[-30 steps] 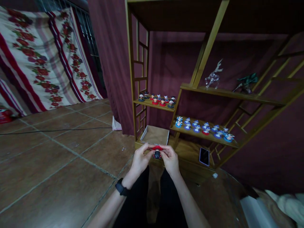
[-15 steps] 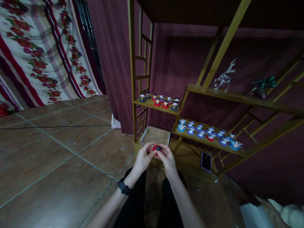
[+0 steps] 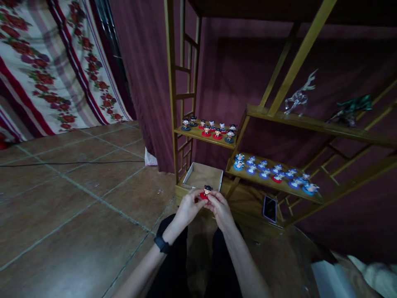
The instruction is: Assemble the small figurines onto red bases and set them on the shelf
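Between my two hands I hold a small figurine [image 3: 207,190] with black hair and a red base, upright and facing me. My left hand [image 3: 188,209] pinches the base from the left, a dark band on its wrist. From the right, my right hand [image 3: 221,210] grips the same base with thumb and fingers. Just beyond them lies an open shallow box [image 3: 203,174] on the bottom board of the shelf. Similar figurines [image 3: 206,130] with red and dark bases stand on the upper left shelf board. Blue and purple figurines [image 3: 264,171] line the board to the right.
A phone [image 3: 269,208] lies on the bottom board at right. Higher up stand a clear deer ornament [image 3: 299,97] and a dark green ornament [image 3: 352,109]. Wooden posts [image 3: 171,91] frame the shelf. A cable [image 3: 77,163] crosses the tiled floor; a white box [image 3: 330,277] sits lower right.
The figurine has tilted upright, so its front now shows instead of the top of its head. Both hands keep hold of it, and the view has shifted slightly.
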{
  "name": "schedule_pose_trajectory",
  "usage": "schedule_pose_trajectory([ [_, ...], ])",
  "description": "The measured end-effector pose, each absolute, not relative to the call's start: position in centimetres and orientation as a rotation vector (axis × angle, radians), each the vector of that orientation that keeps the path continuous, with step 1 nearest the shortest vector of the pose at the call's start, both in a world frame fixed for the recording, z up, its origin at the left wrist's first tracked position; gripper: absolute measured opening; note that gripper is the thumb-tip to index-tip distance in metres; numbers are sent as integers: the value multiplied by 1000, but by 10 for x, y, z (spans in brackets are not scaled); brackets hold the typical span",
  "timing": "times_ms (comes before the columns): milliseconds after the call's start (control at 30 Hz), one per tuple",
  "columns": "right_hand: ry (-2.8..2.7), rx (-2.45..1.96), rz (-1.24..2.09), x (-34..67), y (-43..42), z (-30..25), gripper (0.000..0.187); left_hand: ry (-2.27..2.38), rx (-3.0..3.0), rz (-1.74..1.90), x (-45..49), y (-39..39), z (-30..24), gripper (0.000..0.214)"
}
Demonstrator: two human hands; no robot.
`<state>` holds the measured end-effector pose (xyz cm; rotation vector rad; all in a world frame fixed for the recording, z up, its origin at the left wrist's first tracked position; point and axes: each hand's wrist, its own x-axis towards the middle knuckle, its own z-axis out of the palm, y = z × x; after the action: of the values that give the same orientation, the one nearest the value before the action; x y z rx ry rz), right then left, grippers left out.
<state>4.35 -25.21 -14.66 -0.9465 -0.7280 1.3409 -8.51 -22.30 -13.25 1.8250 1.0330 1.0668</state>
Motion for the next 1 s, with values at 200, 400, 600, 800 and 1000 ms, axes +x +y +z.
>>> schedule_pose_trajectory([
  [200, -645, -938, 1371, 44, -253, -152, 22, 1142, 2259, 951, -87, -235, -126, 24],
  [400, -556, -912, 1415, 46, -255, -162, 19, 1213, 2696, 696, -83, -242, -131, 24],
  [600, -551, -901, 1435, 54, -257, -170, 18, 1111, 2891, 524, -83, -246, -125, 21],
  [800, -565, -889, 1433, 60, -256, -183, 18, 1060, 3034, 446, -85, -250, -124, 28],
  [1000, -557, -950, 1399, 60, -258, -186, 20, 1062, 2910, 525, -84, -250, -129, 27],
])
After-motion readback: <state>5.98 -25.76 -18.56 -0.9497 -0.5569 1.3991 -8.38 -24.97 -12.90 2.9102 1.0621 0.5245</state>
